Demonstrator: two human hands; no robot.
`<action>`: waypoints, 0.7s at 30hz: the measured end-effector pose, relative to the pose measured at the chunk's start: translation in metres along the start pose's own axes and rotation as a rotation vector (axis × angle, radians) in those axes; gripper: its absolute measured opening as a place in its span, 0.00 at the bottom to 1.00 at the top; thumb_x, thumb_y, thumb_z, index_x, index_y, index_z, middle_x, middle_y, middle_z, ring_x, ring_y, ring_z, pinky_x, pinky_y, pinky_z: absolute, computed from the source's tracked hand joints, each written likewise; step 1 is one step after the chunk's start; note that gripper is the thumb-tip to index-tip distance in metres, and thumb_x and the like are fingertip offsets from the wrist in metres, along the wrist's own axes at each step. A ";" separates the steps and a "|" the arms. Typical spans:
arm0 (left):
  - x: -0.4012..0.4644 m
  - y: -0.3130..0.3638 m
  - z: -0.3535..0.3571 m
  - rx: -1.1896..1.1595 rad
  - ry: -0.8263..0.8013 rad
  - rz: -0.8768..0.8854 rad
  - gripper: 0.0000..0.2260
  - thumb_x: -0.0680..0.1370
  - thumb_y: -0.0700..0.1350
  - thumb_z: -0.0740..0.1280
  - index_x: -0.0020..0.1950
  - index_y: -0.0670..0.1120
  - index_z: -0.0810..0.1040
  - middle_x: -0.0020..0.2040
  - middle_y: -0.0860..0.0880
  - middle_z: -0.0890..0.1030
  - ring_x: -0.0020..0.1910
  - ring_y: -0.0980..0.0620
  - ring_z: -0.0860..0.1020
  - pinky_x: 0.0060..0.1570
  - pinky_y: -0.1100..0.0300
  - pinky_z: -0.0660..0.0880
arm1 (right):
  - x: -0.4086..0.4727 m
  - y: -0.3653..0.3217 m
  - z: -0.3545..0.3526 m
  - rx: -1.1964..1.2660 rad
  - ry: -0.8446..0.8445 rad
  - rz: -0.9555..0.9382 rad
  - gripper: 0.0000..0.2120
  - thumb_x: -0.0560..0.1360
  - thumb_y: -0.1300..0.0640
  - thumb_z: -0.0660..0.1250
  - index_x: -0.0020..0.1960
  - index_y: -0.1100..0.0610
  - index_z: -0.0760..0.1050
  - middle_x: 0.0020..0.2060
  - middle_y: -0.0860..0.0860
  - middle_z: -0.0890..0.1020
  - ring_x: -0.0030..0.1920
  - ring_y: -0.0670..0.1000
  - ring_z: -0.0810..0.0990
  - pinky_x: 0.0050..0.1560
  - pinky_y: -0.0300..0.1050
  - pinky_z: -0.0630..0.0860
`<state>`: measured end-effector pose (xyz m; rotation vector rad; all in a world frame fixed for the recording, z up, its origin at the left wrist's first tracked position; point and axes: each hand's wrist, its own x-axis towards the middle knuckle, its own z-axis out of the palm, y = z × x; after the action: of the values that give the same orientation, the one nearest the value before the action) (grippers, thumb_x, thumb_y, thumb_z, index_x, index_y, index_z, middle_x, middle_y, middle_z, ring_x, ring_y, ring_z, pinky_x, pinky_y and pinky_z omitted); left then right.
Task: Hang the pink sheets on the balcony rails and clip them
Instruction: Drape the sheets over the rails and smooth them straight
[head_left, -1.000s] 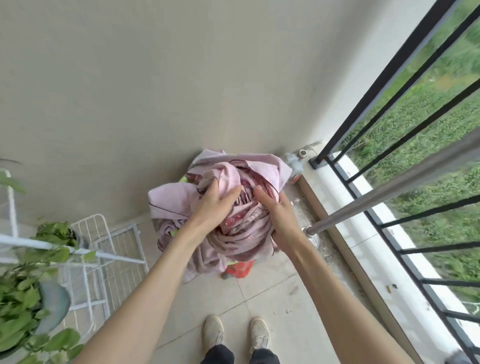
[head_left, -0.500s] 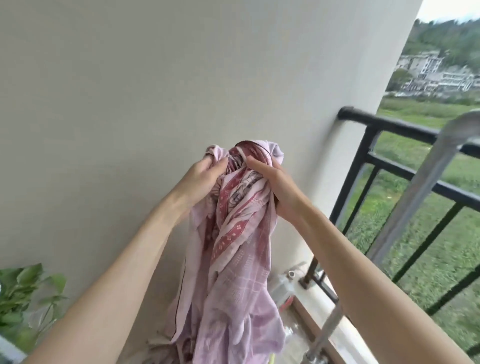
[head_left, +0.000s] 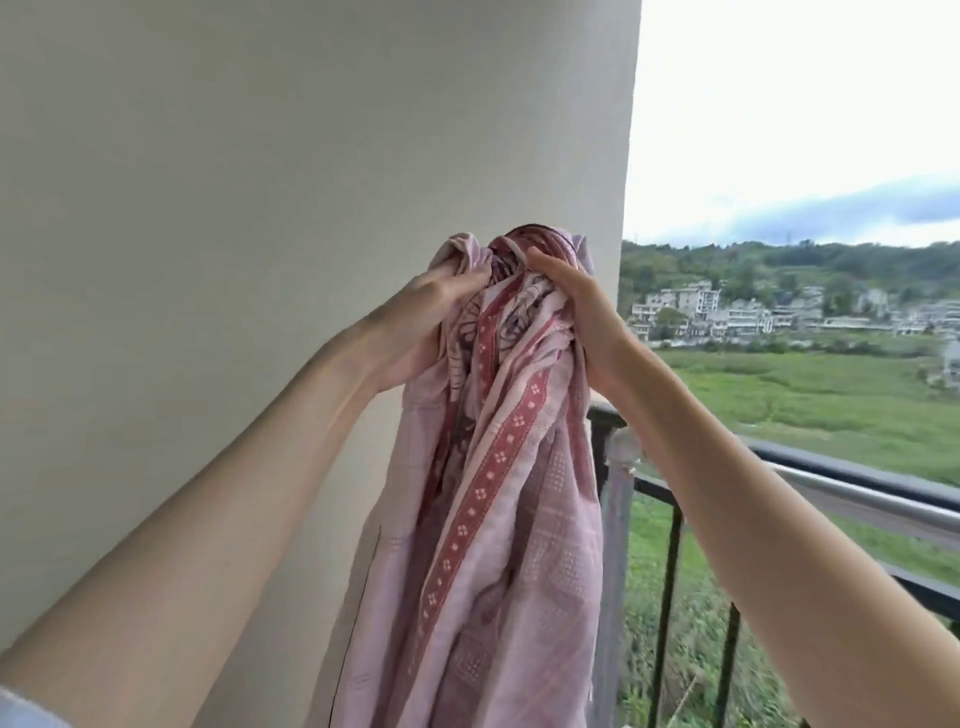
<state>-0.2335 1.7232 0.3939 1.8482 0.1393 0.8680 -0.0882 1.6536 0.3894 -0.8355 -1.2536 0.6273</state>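
A pink sheet (head_left: 498, 545) with dark red patterned bands hangs bunched in front of me, lifted high. My left hand (head_left: 426, 322) grips its top from the left, and my right hand (head_left: 582, 317) grips it from the right. The cloth drapes down past the bottom of the view. The black balcony rail (head_left: 852, 480) runs to the right, below my right forearm, with a silver pole (head_left: 872, 506) along it. The sheet is beside the rail's left end, not laid over it. No clips are visible.
A plain beige wall (head_left: 234, 208) fills the left and ends at a corner just behind the sheet. Black vertical bars (head_left: 670, 597) stand under the rail. Beyond lie green fields and distant buildings.
Both hands have raised the sheet from a crumpled pile near the floor to above rail height. The cloth has unrolled downward, and my view has tilted up toward the horizon.
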 end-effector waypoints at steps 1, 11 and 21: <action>0.011 0.006 0.012 -0.008 -0.010 0.018 0.04 0.78 0.48 0.60 0.51 0.48 0.68 0.60 0.45 0.74 0.63 0.48 0.74 0.68 0.49 0.64 | 0.000 -0.011 -0.008 -0.015 0.038 -0.023 0.25 0.71 0.54 0.69 0.63 0.60 0.64 0.60 0.66 0.76 0.53 0.64 0.80 0.52 0.56 0.80; 0.069 -0.040 0.074 -0.132 -0.062 -0.058 0.07 0.80 0.49 0.57 0.43 0.50 0.66 0.55 0.42 0.75 0.60 0.44 0.76 0.59 0.50 0.71 | 0.001 -0.007 -0.093 -0.306 0.050 0.096 0.05 0.74 0.50 0.67 0.47 0.44 0.71 0.46 0.52 0.83 0.45 0.50 0.83 0.50 0.46 0.79; 0.108 -0.060 0.099 -0.165 -0.387 -0.127 0.10 0.81 0.45 0.55 0.50 0.44 0.74 0.50 0.44 0.82 0.53 0.46 0.80 0.57 0.51 0.75 | -0.014 -0.007 -0.137 -0.217 0.325 0.199 0.18 0.70 0.54 0.70 0.56 0.59 0.72 0.40 0.56 0.82 0.33 0.51 0.81 0.32 0.42 0.77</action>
<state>-0.0765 1.7254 0.3774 1.7943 -0.0565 0.4097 0.0425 1.6114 0.3740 -1.2024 -0.9590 0.4931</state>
